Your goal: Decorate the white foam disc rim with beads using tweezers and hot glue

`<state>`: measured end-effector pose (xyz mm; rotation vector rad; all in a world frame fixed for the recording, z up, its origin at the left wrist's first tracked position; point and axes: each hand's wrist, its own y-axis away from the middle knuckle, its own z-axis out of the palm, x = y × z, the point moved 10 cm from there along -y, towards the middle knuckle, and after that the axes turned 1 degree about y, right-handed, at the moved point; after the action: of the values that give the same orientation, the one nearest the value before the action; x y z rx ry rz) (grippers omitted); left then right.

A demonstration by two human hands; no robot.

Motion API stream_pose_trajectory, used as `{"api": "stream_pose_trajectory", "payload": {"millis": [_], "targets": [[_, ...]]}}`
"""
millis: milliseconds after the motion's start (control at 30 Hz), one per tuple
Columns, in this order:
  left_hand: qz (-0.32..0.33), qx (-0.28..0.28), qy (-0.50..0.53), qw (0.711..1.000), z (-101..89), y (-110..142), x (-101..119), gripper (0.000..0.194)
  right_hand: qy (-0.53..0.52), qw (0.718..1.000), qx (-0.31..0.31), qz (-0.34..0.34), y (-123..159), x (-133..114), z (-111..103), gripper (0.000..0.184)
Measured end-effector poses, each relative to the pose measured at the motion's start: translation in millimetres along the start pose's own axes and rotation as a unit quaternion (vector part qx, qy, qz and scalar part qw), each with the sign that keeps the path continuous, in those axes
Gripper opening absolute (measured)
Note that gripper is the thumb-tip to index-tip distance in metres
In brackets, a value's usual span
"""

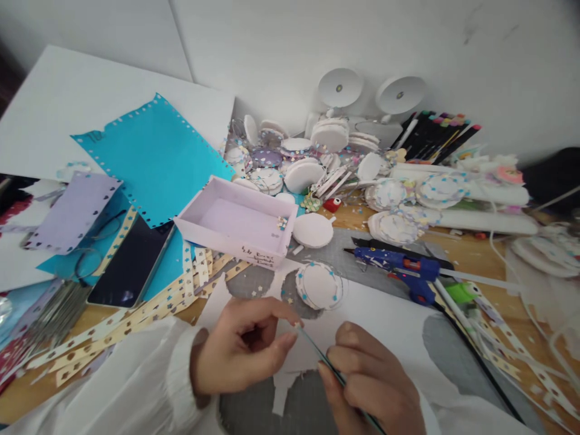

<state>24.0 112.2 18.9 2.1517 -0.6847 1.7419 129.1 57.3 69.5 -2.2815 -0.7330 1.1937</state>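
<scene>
My right hand (pixel 369 377) is closed round a thin dark-green stick-like tool (pixel 334 370), whose exact kind I cannot make out. Its narrow pale tip meets the index fingertip of my left hand (pixel 249 347). A tiny whitish bit shows at that point, too small to name. The thumb and index finger of the left hand are apart. Just beyond the hands lies a round white disc piece (pixel 318 285) with blue dots along its edge and a thin looped thread. It rests on cut white paper (pixel 362 320), with small star-shaped bits (pixel 259 290) to its left.
A lilac open box (pixel 226 240) with a few tiny bits inside stands behind the hands. To the right lies a blue glue gun (pixel 408 266). A phone (pixel 131 260), punched paper strips (pixel 181 290) and blue paper (pixel 158 151) are at left. Several white discs (pixel 303 175) are piled behind.
</scene>
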Motion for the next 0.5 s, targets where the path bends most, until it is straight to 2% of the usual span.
{"api": "stream_pose_trajectory", "payload": {"millis": [200,400,500], "targets": [[-0.010,-0.011,0.027,1.000,2.1,0.6,-2.1,0.016,-0.012,1.000,0.007,-0.015,1.2,-0.8,-2.4,0.036],[-0.018,-0.051,0.050,0.997,7.4,-3.1,-4.5,0.020,-0.093,0.994,0.042,0.029,4.3,9.3,-8.4,0.029],[-0.020,-0.066,0.050,0.996,9.7,-3.2,-5.2,0.021,-0.119,0.992,0.032,0.035,4.5,11.9,-6.1,0.029]]}}
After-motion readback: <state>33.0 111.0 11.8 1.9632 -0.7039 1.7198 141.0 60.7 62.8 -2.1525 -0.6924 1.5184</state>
